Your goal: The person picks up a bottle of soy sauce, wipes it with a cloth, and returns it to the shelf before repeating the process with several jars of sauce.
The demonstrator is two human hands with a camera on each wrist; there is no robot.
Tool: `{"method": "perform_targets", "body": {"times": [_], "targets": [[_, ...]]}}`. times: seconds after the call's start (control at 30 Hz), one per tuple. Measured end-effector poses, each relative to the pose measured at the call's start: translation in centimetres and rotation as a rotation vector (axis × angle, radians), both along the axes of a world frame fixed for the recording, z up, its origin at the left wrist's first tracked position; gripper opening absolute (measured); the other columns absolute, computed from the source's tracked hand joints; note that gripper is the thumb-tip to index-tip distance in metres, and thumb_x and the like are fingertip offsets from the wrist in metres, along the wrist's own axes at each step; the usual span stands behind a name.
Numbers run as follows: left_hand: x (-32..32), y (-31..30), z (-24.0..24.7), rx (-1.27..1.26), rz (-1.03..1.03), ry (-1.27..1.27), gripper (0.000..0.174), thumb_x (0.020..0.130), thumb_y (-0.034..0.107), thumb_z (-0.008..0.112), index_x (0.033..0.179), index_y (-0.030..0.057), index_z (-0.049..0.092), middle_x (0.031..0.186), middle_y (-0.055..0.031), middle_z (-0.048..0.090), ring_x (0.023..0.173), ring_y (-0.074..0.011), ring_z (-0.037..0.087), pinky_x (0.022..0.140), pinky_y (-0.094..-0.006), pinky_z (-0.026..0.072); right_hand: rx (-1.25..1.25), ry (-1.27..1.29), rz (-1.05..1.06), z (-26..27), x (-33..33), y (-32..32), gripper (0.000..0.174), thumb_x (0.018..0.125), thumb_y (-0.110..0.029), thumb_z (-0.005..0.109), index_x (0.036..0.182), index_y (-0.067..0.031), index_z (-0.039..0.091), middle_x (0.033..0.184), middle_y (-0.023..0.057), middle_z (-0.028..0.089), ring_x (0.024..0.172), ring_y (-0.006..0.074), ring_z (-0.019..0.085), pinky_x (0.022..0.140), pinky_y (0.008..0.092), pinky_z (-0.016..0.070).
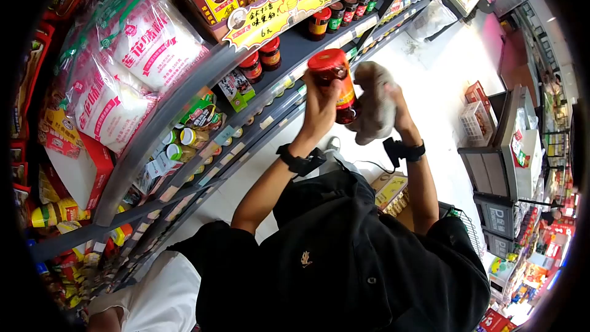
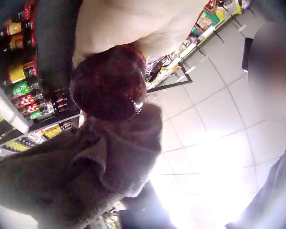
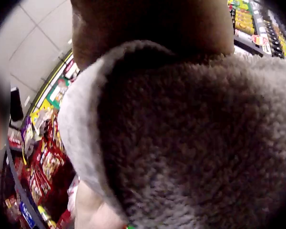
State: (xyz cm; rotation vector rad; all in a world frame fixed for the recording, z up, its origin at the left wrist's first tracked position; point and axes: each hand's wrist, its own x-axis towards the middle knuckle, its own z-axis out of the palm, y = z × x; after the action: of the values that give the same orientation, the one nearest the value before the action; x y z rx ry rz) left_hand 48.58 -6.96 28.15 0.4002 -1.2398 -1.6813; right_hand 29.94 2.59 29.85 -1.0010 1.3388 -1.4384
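My left hand [image 1: 320,109] grips a red-lidded glass jar [image 1: 344,96] with dark red contents and a red and yellow label, tilted in front of the shelf. In the left wrist view, the dark base of the jar faces the camera below the hand [image 2: 133,26]. My right hand [image 1: 402,110] holds a bunched grey-brown cloth [image 1: 373,101] against the side of the jar; its fingers are mostly hidden by the cloth. Up close in the right wrist view, the fluffy cloth [image 3: 195,143] fills most of the picture, and the jar is hidden behind it.
Similar red-lidded jars [image 1: 269,53] stand on the shelf [image 1: 295,54] ahead, beneath a yellow price strip [image 1: 295,3]. White and pink bags [image 1: 153,40] pile up at the left. Beside me at the lower left is another person's white garment [image 1: 161,295]. A box [image 1: 388,190] sits low behind my right arm.
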Motion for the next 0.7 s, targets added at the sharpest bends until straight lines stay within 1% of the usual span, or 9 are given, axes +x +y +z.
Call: {"method": "perform_targets", "body": {"times": [0.03,0.1,0.23,0.3,0.4,0.43,0.53,0.57,0.7], "targets": [[-1.1,0.7,-0.7,0.032,0.015,0.029,0.057,0.100,0.024,0.060,0.141,0.0013,0.028,0.130,-0.0150,0.051,0.116,-0.0218,0.054,0.101,-0.0347,0.0432,-0.089,0.240,0.017,-0.7,1.1,-0.4,0.072,0.087,-0.039,0.070,0.141,0.0020,0.047,0.131,0.0162,0.059,0.120,0.0245,0.056,0.105,0.0375,0.0416],[-1.7,1.2,-1.3,-0.055,0.023,-0.024,0.061,0.100,0.026,0.061,0.144,0.0010,0.026,0.132,-0.0159,0.050,0.117,-0.0227,0.053,0.101,-0.0343,0.0429,0.012,0.294,0.095,0.6,3.5,-0.6,0.083,0.083,-0.035,0.078,0.147,0.0010,0.040,0.137,0.0160,0.055,0.127,0.0244,0.050,0.112,0.0368,0.0342],[-2.1,1.1,-2.1,-0.022,0.125,-0.076,0.060,0.100,0.025,0.060,0.144,-0.0003,0.027,0.133,-0.0169,0.049,0.120,-0.0236,0.051,0.104,-0.0357,0.0394,-0.001,0.354,0.200,-1.2,1.0,-0.6,0.089,0.080,-0.033,0.081,0.149,0.0003,0.036,0.138,0.0151,0.055,0.126,0.0237,0.050,0.111,0.0370,0.0354],[-2.7,0.7,-2.0,0.038,0.172,-0.020,0.045,0.104,0.025,0.054,0.139,0.0038,0.036,0.131,-0.0101,0.050,0.119,-0.0175,0.048,0.105,-0.0334,0.0358,0.062,0.224,0.229,-2.4,-0.1,-0.7,0.088,0.080,-0.033,0.081,0.149,0.0007,0.037,0.136,0.0140,0.056,0.124,0.0230,0.052,0.109,0.0362,0.0379],[-3.4,-1.2,-1.6,0.005,0.154,0.103,0.049,0.100,0.018,0.060,0.139,0.0040,0.033,0.126,-0.0080,0.053,0.114,-0.0158,0.053,0.102,-0.0327,0.0401,0.123,-0.019,0.188,-5.5,-1.1,-0.7,0.082,0.082,-0.029,0.079,0.147,0.0012,0.039,0.130,0.0123,0.058,0.118,0.0207,0.056,0.104,0.0340,0.0424],[-3.4,-1.8,-1.8,0.021,0.161,0.067,0.060,0.093,0.017,0.071,0.138,0.0033,0.032,0.126,-0.0097,0.053,0.115,-0.0173,0.054,0.103,-0.0345,0.0419,0.149,-0.094,0.149,-6.2,-1.3,-1.0,0.078,0.083,-0.028,0.078,0.146,0.0016,0.042,0.128,0.0116,0.060,0.116,0.0196,0.057,0.102,0.0335,0.0439],[-2.5,-3.6,-3.2,-0.289,0.277,-0.322,0.083,0.076,0.021,0.088,0.136,0.0020,0.032,0.123,-0.0139,0.053,0.116,-0.0207,0.055,0.101,-0.0377,0.0450,0.118,-0.006,0.044,-7.5,-2.2,-1.8,0.063,0.086,-0.024,0.074,0.138,0.0014,0.049,0.114,0.0089,0.065,0.101,0.0174,0.062,0.090,0.0325,0.0506],[-2.3,-4.0,-2.7,-0.412,0.406,-0.440,0.077,0.073,0.021,0.088,0.129,-0.0002,0.040,0.115,-0.0206,0.058,0.105,-0.0313,0.061,0.092,-0.0402,0.0492,0.116,0.042,-0.048,-7.5,-2.6,-2.3,0.060,0.086,-0.023,0.074,0.136,0.0010,0.051,0.110,0.0081,0.066,0.096,0.0165,0.062,0.085,0.0320,0.0523],[-2.3,-6.8,-0.6,-0.525,0.449,-0.649,0.084,0.073,0.019,0.087,0.138,-0.0007,0.038,0.116,-0.0223,0.061,0.105,-0.0346,0.063,0.092,-0.0423,0.0497,0.139,0.064,-0.156,-9.7,-7.8,-1.5,0.049,0.087,-0.023,0.073,0.127,-0.0008,0.055,0.101,0.0071,0.065,0.086,0.0153,0.062,0.076,0.0309,0.0534]]}}
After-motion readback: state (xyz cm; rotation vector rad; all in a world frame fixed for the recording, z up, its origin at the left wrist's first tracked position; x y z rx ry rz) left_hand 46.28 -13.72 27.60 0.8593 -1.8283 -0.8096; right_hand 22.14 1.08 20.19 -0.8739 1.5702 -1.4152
